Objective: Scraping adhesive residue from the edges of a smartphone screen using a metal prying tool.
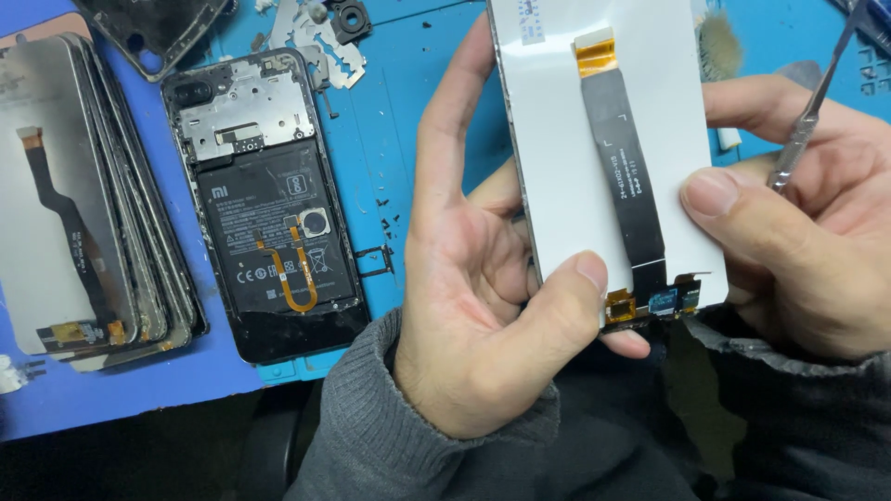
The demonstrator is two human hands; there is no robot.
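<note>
A white-backed phone screen panel (557,148) with a black flex cable (626,158) and orange connector ends is held upright before me. My left hand (473,288) grips its left edge, thumb pressed near the bottom corner. My right hand (798,223) holds the panel's right edge with the thumb, while a thin metal pry tool (817,102) is pinched in the same hand. An opened phone body (264,204) with black battery and metal shield lies on the blue mat, left of my left hand.
A stack of several used screen panels (83,204) rests at the far left. Metal shield pieces and a camera ring (320,32) lie at the top of the blue mat (390,111). Another black panel (158,28) sits top left. A brush (715,42) lies behind.
</note>
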